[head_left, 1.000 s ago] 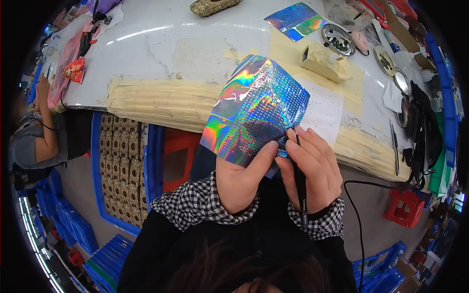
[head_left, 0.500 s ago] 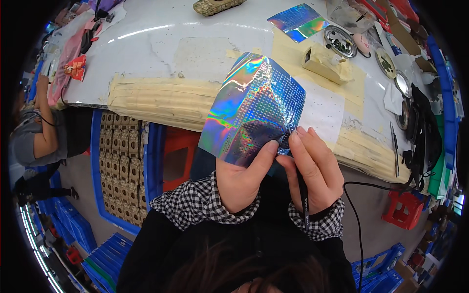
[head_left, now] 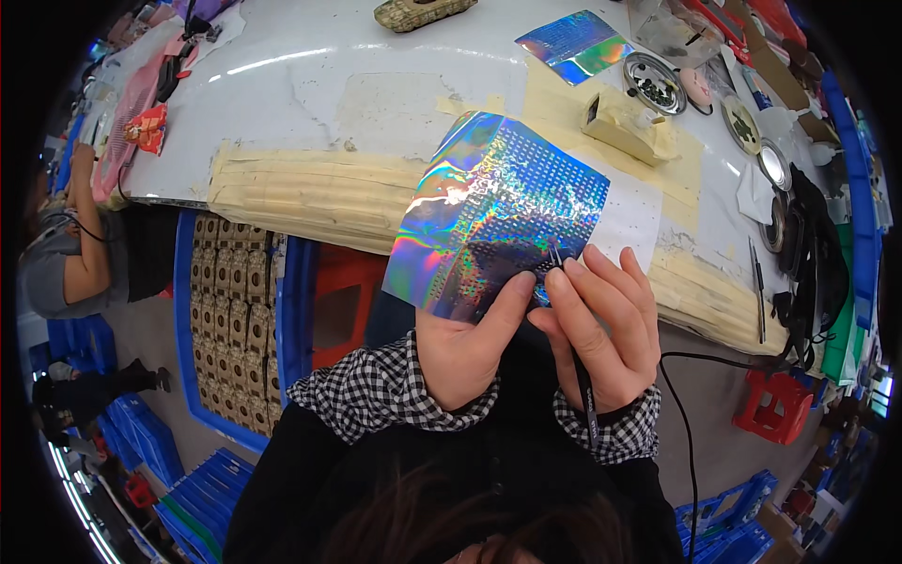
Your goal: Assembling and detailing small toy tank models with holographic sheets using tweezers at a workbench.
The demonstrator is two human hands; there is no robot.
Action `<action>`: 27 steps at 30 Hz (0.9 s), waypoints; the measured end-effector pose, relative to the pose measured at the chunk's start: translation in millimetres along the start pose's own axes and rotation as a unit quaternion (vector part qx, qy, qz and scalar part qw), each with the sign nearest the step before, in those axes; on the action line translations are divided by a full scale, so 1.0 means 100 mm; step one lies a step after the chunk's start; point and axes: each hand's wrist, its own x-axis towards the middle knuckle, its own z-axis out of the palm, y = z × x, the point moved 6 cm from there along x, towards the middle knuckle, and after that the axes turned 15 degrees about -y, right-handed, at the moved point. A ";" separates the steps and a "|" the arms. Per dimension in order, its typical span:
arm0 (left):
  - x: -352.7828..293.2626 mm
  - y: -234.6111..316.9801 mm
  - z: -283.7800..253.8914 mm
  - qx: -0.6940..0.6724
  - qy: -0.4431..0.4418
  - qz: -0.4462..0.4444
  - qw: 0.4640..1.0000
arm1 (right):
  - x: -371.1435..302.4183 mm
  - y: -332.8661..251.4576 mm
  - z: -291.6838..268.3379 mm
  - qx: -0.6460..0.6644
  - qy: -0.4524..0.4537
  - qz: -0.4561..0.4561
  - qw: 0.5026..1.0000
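Note:
My left hand (head_left: 470,352) grips a shiny holographic sticker sheet (head_left: 460,207) by its lower edge, thumb on top and the other fingers behind it. Rows of small cut shapes cover much of the sheet. My right hand (head_left: 606,329) is closed around black tweezers (head_left: 584,385), whose tips touch the sheet's surface near my left thumb. Whether a sticker is between the tips is too small to tell. Beyond the sheet lie a white paper (head_left: 631,221) with tiny dark specks and a small tape-covered block (head_left: 625,132).
A second holographic sheet (head_left: 573,47), a round metal dish (head_left: 655,83) of dark bits and a camouflage toy tank hull (head_left: 423,13) lie on the white table. Left of me, a blue crate (head_left: 188,348) holds several camouflage parts. Another person (head_left: 70,249) stands at far left.
The sheet has tilted and its upper edge has swung slightly right and down. The tweezers' tips now show against the sheet, and my right fingers have spread a little.

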 end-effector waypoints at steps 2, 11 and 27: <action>0.00 0.00 0.01 0.001 -0.003 0.002 1.000 | 0.00 0.01 0.00 0.005 0.001 0.000 1.000; 0.01 0.03 0.01 0.017 -0.003 0.008 1.000 | -0.01 0.02 -0.01 0.030 -0.002 0.003 1.000; -0.01 0.01 0.01 0.043 -0.030 0.016 0.998 | 0.02 0.04 0.00 0.035 -0.005 0.003 0.999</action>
